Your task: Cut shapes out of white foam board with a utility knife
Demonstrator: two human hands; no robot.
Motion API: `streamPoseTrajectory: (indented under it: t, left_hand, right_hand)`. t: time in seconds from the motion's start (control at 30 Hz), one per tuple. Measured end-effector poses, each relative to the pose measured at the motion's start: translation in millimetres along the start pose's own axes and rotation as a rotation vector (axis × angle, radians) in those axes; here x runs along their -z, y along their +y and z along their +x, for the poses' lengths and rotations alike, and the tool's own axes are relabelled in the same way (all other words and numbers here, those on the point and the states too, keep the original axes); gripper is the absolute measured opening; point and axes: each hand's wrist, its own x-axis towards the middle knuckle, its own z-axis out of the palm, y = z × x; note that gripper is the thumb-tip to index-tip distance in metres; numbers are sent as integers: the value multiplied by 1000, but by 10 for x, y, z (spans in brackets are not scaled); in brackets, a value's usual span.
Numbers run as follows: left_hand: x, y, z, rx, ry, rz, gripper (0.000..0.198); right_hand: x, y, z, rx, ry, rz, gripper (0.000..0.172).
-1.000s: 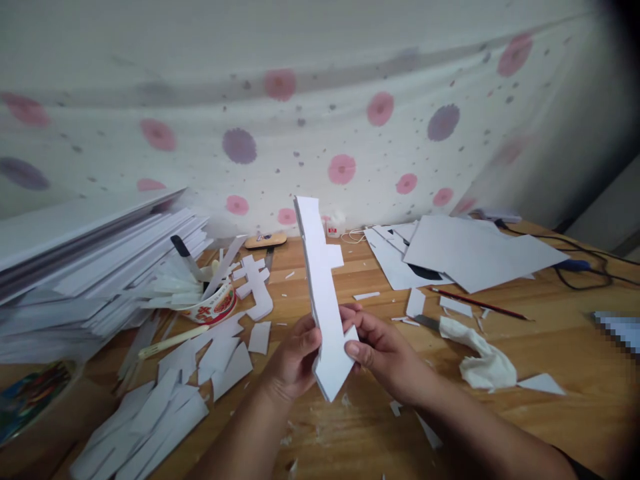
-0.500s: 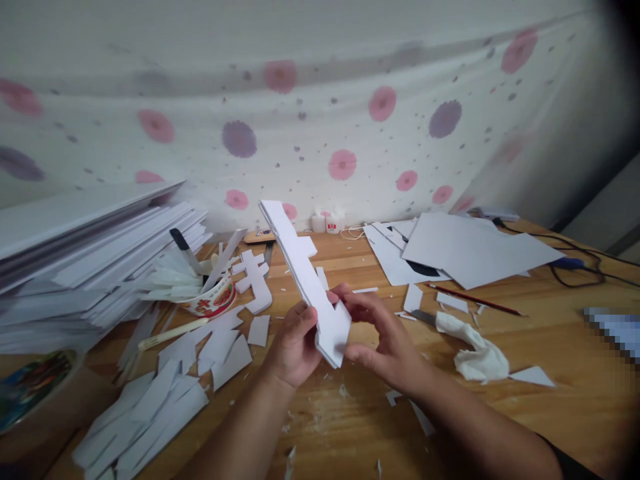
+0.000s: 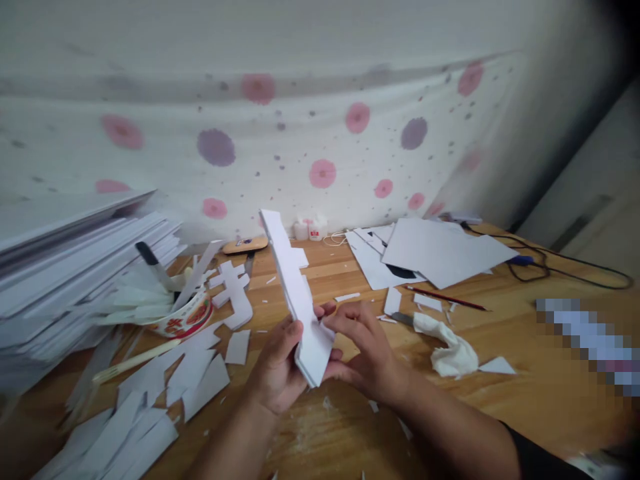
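A long white layered foam-board piece (image 3: 300, 293) with a side tab and a pointed lower end is held up over the wooden table. My left hand (image 3: 280, 363) grips it from the left, thumb on its front face and fingers behind. At its lower right, my right hand (image 3: 363, 350) has bent fingertips touching the edge by the notch, and its thumb lies near the bottom tip. A similar white cut-out shape (image 3: 235, 293) rests on the table to the left, beside a red and white bowl (image 3: 185, 317) full of white strips.
Stacked white boards (image 3: 100, 267) and scraps (image 3: 130, 433) fill the left side. On the right are white sheets (image 3: 445, 250), a red pencil (image 3: 445, 297), a cloth-wrapped blade (image 3: 450, 350) and a black cable (image 3: 575, 263). Small bottles (image 3: 313, 228) stand at the back.
The view has turned to the right, so the table objects appear farther left. My right fingers have closed in on the lower right edge of the white piece.
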Motion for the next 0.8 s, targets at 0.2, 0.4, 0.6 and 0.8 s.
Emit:
streamPoseTrajectory:
  t: [0.2,0.4,0.6,0.8]
  left_hand:
    - [18,37,13,43,-20,54,40]
    - [-38,-10,41,-80,67,159,35]
    - [-83,-33,-1,-116,40,215,33]
    - [-47,-68,25,-108,33,227,36]
  right_hand:
    - [-58,27,16,-14,-9,-3,63]
    - [530,218,-98,-117,-168,-243,57]
    - [1447,684,-767,-717,-278,-812,43]
    - [1466,701,-996,-775,-398,-757,36]
